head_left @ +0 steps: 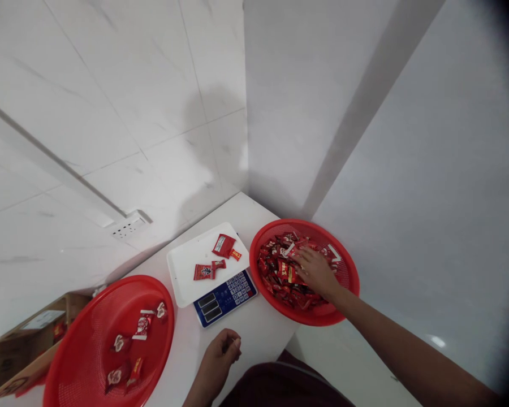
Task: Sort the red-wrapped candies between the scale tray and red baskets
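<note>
My right hand reaches into the red basket on the right, palm down on a heap of red wrapped candies, fingers curled into them. My left hand rests on the white table near its front edge, fingers loosely curled with nothing visible in them. Between the baskets stands a scale with a white tray that carries several red packets. A second red basket on the left holds several candies.
A cardboard box sits at the far left beside the left basket. A white wall socket is mounted behind the table. The table stands in a corner of white tiled walls; its right edge drops to the floor.
</note>
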A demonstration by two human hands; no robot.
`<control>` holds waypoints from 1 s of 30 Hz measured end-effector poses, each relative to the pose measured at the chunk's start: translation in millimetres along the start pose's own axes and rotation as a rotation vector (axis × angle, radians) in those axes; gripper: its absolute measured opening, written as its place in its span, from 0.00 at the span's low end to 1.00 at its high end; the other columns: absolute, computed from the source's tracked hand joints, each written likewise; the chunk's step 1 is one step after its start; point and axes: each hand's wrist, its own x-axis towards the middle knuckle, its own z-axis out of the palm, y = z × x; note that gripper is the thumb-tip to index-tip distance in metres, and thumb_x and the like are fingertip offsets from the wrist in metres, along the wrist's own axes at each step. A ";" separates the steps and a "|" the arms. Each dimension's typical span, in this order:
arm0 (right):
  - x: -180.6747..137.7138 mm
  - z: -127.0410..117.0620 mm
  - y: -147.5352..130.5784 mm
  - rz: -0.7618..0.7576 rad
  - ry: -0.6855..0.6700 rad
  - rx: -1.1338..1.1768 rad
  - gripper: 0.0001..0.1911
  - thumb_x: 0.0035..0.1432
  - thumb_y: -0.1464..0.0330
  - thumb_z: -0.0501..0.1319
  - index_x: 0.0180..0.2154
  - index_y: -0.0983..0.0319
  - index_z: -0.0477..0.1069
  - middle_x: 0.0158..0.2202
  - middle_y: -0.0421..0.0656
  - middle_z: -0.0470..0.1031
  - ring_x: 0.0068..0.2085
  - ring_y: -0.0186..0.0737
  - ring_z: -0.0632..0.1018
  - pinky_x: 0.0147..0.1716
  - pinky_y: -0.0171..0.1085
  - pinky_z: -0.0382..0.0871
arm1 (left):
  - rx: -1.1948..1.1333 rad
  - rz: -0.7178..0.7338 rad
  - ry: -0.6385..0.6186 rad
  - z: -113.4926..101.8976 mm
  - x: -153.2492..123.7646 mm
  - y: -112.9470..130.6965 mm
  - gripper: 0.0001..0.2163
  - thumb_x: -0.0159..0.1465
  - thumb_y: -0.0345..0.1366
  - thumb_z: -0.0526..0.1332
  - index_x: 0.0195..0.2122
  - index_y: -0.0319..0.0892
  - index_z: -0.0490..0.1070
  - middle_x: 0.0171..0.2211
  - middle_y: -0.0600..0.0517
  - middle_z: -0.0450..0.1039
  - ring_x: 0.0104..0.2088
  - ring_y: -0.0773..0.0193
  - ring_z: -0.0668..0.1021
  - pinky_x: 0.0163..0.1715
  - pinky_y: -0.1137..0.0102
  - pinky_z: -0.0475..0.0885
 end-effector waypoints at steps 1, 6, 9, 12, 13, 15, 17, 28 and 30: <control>-6.5 5.2 -6.8 -0.087 -0.103 0.056 0.20 0.56 0.70 0.49 0.50 0.59 0.68 0.52 0.48 0.69 0.54 0.49 0.64 0.53 0.48 0.54 | 0.003 -0.001 -0.002 0.4 0.8 -0.6 0.17 0.53 0.52 0.58 0.30 0.41 0.66 0.23 0.56 0.64 0.27 0.66 0.69 0.29 0.70 0.62; -24.2 38.0 -23.9 -0.254 -0.476 0.156 0.24 0.53 0.72 0.51 0.53 0.54 0.65 0.57 0.45 0.64 0.57 0.47 0.62 0.55 0.46 0.54 | 0.006 0.022 -0.012 1.5 4.6 -6.5 0.18 0.52 0.53 0.58 0.30 0.41 0.66 0.22 0.56 0.64 0.26 0.66 0.68 0.29 0.70 0.62; -19.5 50.6 -22.5 -0.212 -0.496 0.039 0.24 0.52 0.71 0.53 0.53 0.54 0.64 0.62 0.47 0.54 0.62 0.53 0.53 0.55 0.55 0.48 | 0.003 0.023 -0.010 1.7 4.5 -7.8 0.18 0.52 0.53 0.58 0.30 0.41 0.66 0.22 0.56 0.64 0.26 0.66 0.68 0.29 0.70 0.62; -13.1 57.2 -23.1 -0.212 -0.475 -0.050 0.21 0.53 0.70 0.54 0.50 0.55 0.67 0.63 0.50 0.51 0.61 0.57 0.54 0.53 0.59 0.48 | -0.010 0.031 -0.015 2.1 3.1 -6.8 0.18 0.52 0.53 0.58 0.29 0.41 0.66 0.21 0.56 0.64 0.25 0.66 0.68 0.28 0.71 0.61; -12.0 58.8 -24.0 -0.218 -0.452 -0.072 0.20 0.53 0.69 0.54 0.49 0.55 0.68 0.63 0.50 0.51 0.60 0.58 0.55 0.52 0.59 0.48 | -0.014 0.032 -0.018 2.3 2.7 -6.6 0.18 0.52 0.53 0.58 0.29 0.41 0.66 0.21 0.57 0.64 0.25 0.66 0.68 0.28 0.71 0.61; -10.6 61.6 -25.6 -0.211 -0.391 -0.075 0.18 0.53 0.70 0.55 0.46 0.56 0.70 0.61 0.51 0.53 0.59 0.59 0.56 0.52 0.60 0.47 | -0.020 0.028 -0.019 2.7 2.5 -7.0 0.18 0.52 0.53 0.58 0.30 0.41 0.66 0.21 0.57 0.64 0.25 0.67 0.68 0.28 0.71 0.61; -8.3 63.7 -25.5 -0.169 -0.334 0.018 0.16 0.51 0.70 0.56 0.43 0.57 0.71 0.59 0.52 0.58 0.57 0.57 0.59 0.52 0.57 0.49 | -0.020 0.024 -0.016 2.8 2.8 -8.4 0.18 0.52 0.53 0.58 0.30 0.41 0.66 0.22 0.56 0.65 0.25 0.66 0.68 0.28 0.71 0.61; 30.8 33.3 0.7 0.157 -0.046 0.485 0.19 0.45 0.76 0.52 0.42 0.62 0.69 0.40 0.42 0.76 0.40 0.40 0.75 0.42 0.36 0.67 | 0.001 0.022 -0.001 -1.7 3.1 -7.4 0.18 0.52 0.52 0.59 0.29 0.41 0.66 0.21 0.56 0.64 0.25 0.66 0.68 0.28 0.71 0.61; 29.8 20.8 8.2 0.218 -0.001 0.538 0.20 0.47 0.72 0.56 0.45 0.63 0.68 0.41 0.43 0.76 0.41 0.43 0.75 0.42 0.39 0.68 | -0.008 0.016 -0.004 -1.8 3.3 -7.5 0.18 0.51 0.53 0.59 0.29 0.41 0.66 0.21 0.56 0.64 0.25 0.66 0.68 0.28 0.71 0.61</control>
